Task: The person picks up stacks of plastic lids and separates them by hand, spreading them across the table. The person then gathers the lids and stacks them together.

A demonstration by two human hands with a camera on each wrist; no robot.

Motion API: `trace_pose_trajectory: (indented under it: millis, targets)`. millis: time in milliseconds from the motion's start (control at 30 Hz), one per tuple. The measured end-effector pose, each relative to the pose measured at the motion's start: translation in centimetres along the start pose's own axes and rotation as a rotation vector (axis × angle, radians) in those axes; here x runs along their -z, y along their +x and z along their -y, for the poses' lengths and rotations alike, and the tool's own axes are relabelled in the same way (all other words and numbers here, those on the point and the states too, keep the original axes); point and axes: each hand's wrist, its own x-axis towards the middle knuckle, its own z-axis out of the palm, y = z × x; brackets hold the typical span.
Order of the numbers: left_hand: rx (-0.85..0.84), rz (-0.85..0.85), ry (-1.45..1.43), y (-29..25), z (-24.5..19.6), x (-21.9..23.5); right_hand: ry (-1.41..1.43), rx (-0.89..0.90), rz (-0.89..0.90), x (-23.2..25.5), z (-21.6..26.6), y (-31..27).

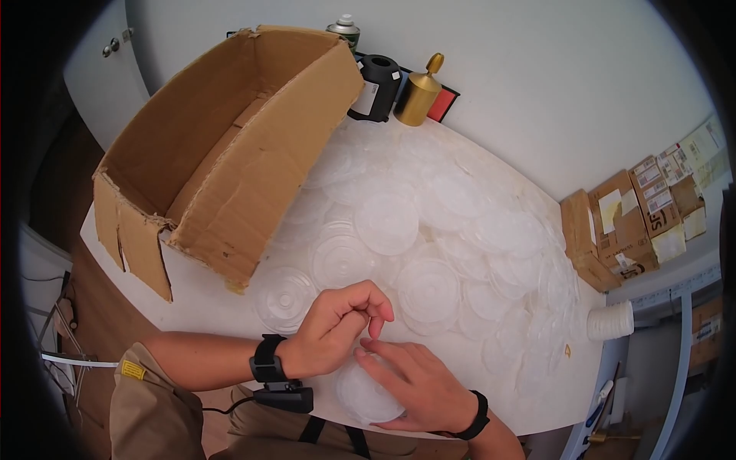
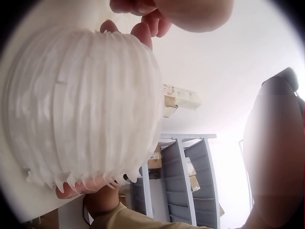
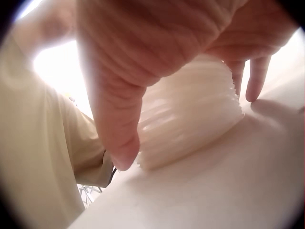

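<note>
A thick stack of clear, round plastic lids [image 1: 354, 397] stands at the table's front edge. My right hand [image 1: 420, 383] grips it from above, thumb on the near side and fingers on the far side. In the left wrist view the stack [image 2: 86, 109] shows many ridged rims, with small tabs along one side. My left hand [image 1: 333, 326] is held just above and beyond the stack, its fingers curled and nothing visible in them. Its fingertips are close to the right hand's fingers. Loose lids [image 1: 429, 291] lie in a wide spread beyond both hands.
A large open cardboard box [image 1: 261, 184] stands at the left of the white table. Behind are a black container [image 1: 376, 92], a brass-coloured canister [image 1: 418, 100] and a spray can [image 1: 344, 31]. Another lid stack [image 1: 610, 320] lies at the right edge, near cardboard boxes [image 1: 621, 222].
</note>
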Motion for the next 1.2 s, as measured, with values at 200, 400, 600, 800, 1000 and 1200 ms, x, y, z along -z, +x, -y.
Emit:
trace_pose_trajectory:
  millis: [200,400,600,800,1000,1200]
  targets:
    - [0.061,-0.073,0.008,0.0,-0.5,-0.4,-0.027,-0.078,0.01,0.0,0.0,-0.2]
    - [-0.087,-0.056,0.021,0.2,0.5,0.1,0.275,-0.199,-0.219,0.8,-1.4,-1.0]
    - [-0.013,0.271,0.023,-0.2,-0.5,-0.4,0.707,-0.301,-0.394,0.3,-2.6,-1.8]
    - [-0.272,0.252,0.355,0.2,0.1,-0.5,0.329,-0.224,-0.358,0.3,-2.1,-1.1]
    - [-0.175,0.226,0.339,-0.1,0.3,-0.9,0.218,-0.208,-0.334,0.3,-1.6,-0.9]
    - [-0.137,0.206,0.385,-0.3,0.1,-1.0,0.233,-0.198,-0.314,0.3,-1.2,-0.9]
